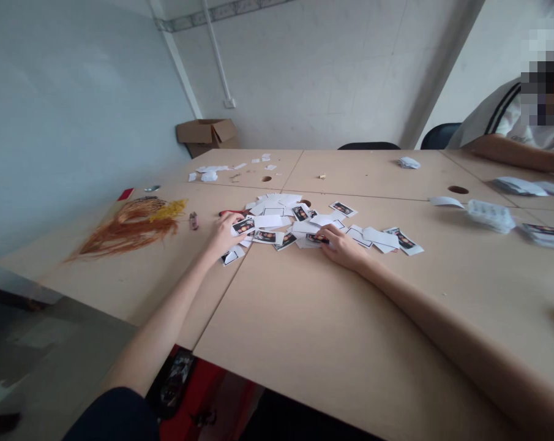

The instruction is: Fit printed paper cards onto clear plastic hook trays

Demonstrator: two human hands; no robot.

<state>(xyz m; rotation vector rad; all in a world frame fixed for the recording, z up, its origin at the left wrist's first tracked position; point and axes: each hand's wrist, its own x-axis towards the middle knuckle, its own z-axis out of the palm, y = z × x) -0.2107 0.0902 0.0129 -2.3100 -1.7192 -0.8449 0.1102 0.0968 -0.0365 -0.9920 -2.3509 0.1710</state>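
Note:
Loose paper cards, some blank white and some printed dark with orange spots, lie in a spread-out heap (267,222) across the table. At the heap's left end my left hand (224,236) is closed on a printed card (243,226), thumb and fingers at its edge. My right hand (341,246) reaches into the middle of the heap, its fingers curled down and pinching the edge of another printed card (314,238). Part of that card is hidden under the fingers. A red-handled tool (233,213) lies partly covered behind my left hand.
Left of the heap lie a bundle of orange-brown strands (130,229) and a small pinkish object (193,221). Paper scraps (210,173) are at the back. To the right are a clear plastic pack (490,215) and card stacks (519,186). A person (501,119) sits at the far right.

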